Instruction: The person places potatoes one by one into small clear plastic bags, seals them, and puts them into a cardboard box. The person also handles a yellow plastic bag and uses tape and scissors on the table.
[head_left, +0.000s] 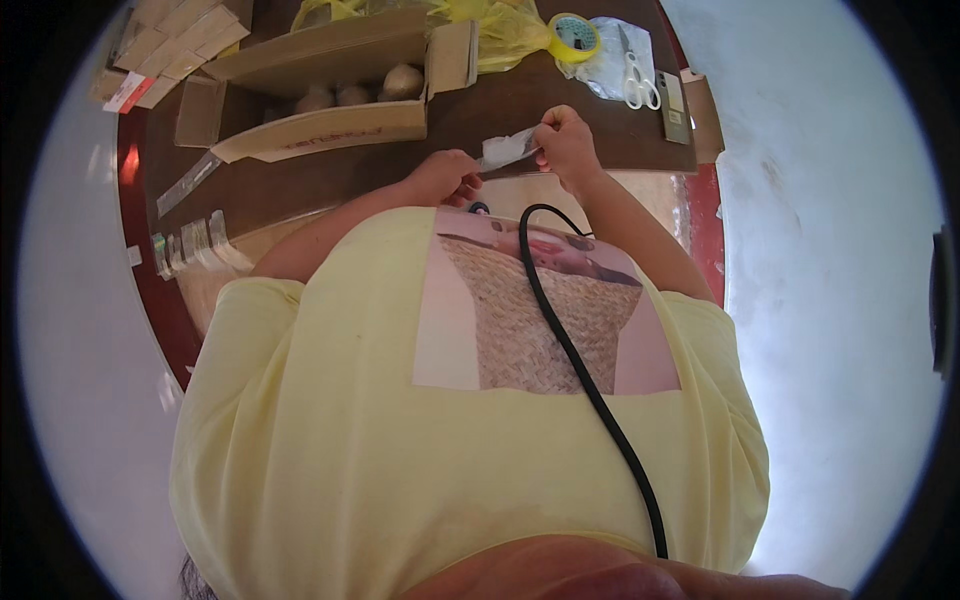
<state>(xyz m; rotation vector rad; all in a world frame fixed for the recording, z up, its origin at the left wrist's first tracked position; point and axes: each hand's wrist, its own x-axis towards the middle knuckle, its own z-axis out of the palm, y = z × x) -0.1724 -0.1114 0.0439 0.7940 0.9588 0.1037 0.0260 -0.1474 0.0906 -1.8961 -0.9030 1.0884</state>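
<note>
Between my two hands a small clear plastic strip or packet (507, 150) is stretched at a slant, with something white showing in it. Its upper right end is pinched by the thumb and fingers of my right hand (566, 142). The fingertips of my left hand (447, 176) are at the lower left end and appear to grip it. Both hands are over the near edge of the dark tabletop (480, 97). Beyond my left hand stands an open cardboard box (322, 141) with its flaps spread. Inside it are several round brown objects (403, 82).
A yellow-edged tape roll (574, 54), white-handled scissors (640, 86) on a plastic bag (609, 45), and a phone-like slab (675, 112) are at right. Yellow bags (510, 34) lie behind. Flat cardboard pieces (176, 37) are stacked far left. Clear tape strips (196, 244) cling at left.
</note>
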